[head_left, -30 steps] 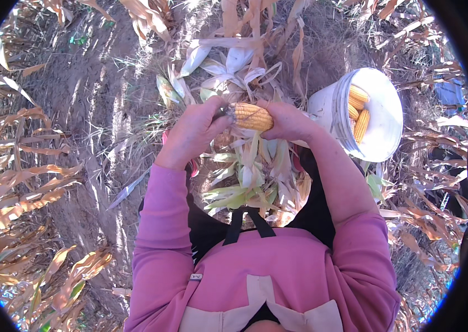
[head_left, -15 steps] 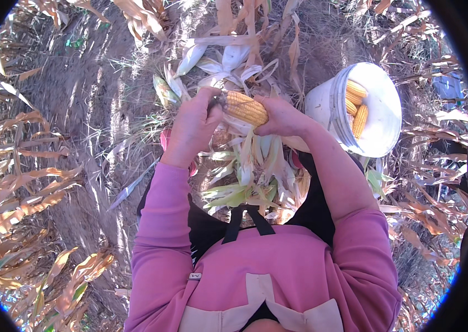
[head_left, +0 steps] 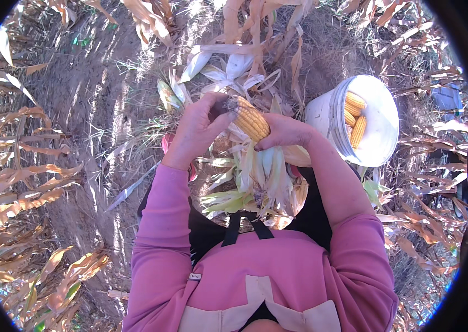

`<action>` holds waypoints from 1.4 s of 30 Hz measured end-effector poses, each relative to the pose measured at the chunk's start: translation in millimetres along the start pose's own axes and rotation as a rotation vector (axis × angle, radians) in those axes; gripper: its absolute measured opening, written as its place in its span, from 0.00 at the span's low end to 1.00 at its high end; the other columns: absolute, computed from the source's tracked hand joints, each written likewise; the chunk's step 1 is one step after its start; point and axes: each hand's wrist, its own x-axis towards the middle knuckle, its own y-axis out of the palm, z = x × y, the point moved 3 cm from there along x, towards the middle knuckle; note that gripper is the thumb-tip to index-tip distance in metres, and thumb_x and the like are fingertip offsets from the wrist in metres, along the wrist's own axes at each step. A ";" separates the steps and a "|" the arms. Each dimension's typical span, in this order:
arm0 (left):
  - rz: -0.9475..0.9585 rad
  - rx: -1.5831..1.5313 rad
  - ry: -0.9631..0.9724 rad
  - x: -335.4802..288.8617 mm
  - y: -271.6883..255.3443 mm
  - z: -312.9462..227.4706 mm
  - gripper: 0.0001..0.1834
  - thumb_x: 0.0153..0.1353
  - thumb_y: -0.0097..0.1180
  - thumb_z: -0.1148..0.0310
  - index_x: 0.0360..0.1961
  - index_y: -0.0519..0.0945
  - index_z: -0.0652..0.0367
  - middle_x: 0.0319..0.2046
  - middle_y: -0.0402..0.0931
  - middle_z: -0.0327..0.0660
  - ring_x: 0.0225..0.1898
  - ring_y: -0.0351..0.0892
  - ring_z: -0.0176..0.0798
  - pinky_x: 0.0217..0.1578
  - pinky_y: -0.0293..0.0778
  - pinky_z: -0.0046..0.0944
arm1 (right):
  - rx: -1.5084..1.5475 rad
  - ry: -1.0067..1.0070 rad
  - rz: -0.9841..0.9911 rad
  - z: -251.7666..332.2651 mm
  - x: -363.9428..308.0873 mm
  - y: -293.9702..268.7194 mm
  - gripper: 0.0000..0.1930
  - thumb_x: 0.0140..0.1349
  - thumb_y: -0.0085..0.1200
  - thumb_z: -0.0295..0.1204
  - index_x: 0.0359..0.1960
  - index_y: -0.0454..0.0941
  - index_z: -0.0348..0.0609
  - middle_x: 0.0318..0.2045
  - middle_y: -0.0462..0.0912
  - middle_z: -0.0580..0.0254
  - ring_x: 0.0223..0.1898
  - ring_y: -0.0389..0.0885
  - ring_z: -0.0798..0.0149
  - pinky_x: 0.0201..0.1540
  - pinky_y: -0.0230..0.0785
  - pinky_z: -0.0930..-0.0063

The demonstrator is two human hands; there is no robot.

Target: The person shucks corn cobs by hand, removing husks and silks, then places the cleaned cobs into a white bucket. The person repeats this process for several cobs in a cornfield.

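A yellow ear of corn (head_left: 252, 123), its husk pulled back from the kernels, is held between my hands above a heap of husks. My right hand (head_left: 285, 133) is wrapped round its lower right end, thumb along the near side. At the upper left, the thumb and fingers of my left hand (head_left: 203, 119) close on the dark, ragged tip; the fingertips are partly hidden. Below the ear, pale green and cream husks (head_left: 264, 171) spread between my legs.
A white bucket (head_left: 322, 113) tilts at my right with several husked ears (head_left: 358, 130) in it. Ears still in pale husks (head_left: 239, 63) lie just beyond my hands. Dry corn stalks and leaves (head_left: 18, 210) line both sides of the dirt strip.
The ear has turned steeper, its far end now pointing more away from me, and has shifted slightly to the right. Both hands have stayed on it.
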 end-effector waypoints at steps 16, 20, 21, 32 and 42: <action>0.071 0.308 -0.028 0.8 -4.2 2.9 0.16 0.62 0.50 0.79 0.52 0.73 0.65 0.35 0.79 0.42 0.35 0.77 0.31 0.40 0.74 0.33 | -0.075 0.021 -0.033 -5.2 3.5 4.4 0.36 0.45 0.66 0.31 0.60 0.69 0.40 0.44 0.81 0.56 0.46 0.78 0.63 0.54 0.69 0.70; -0.111 0.514 0.092 -0.1 7.9 -0.2 0.17 0.62 0.47 0.78 0.52 0.73 0.65 0.34 0.78 0.42 0.34 0.76 0.32 0.39 0.74 0.34 | -0.072 -0.041 -0.101 -7.4 3.7 2.9 0.32 0.47 0.67 0.33 0.56 0.71 0.37 0.40 0.80 0.60 0.43 0.77 0.66 0.50 0.70 0.70; -0.146 0.459 0.127 1.7 8.2 5.1 0.16 0.63 0.46 0.78 0.52 0.73 0.64 0.33 0.77 0.41 0.32 0.75 0.32 0.37 0.73 0.33 | -0.054 -0.049 -0.088 -4.8 3.5 3.1 0.32 0.47 0.67 0.33 0.56 0.71 0.37 0.40 0.80 0.60 0.43 0.77 0.66 0.50 0.70 0.71; -0.192 -0.096 -0.114 8.3 -8.6 23.4 0.07 0.68 0.46 0.76 0.43 0.76 0.61 0.29 0.74 0.33 0.30 0.69 0.25 0.33 0.69 0.27 | 0.208 -0.029 0.123 -3.9 -0.6 3.1 0.26 0.48 0.69 0.30 0.49 0.73 0.38 0.41 0.79 0.65 0.46 0.75 0.70 0.53 0.68 0.73; -0.113 0.137 0.066 -1.4 -0.8 -3.5 0.18 0.63 0.54 0.76 0.54 0.74 0.63 0.33 0.75 0.35 0.36 0.72 0.29 0.41 0.70 0.30 | 0.107 -0.020 0.047 -8.9 3.8 3.5 0.29 0.49 0.69 0.32 0.52 0.72 0.39 0.43 0.79 0.64 0.46 0.75 0.69 0.54 0.68 0.72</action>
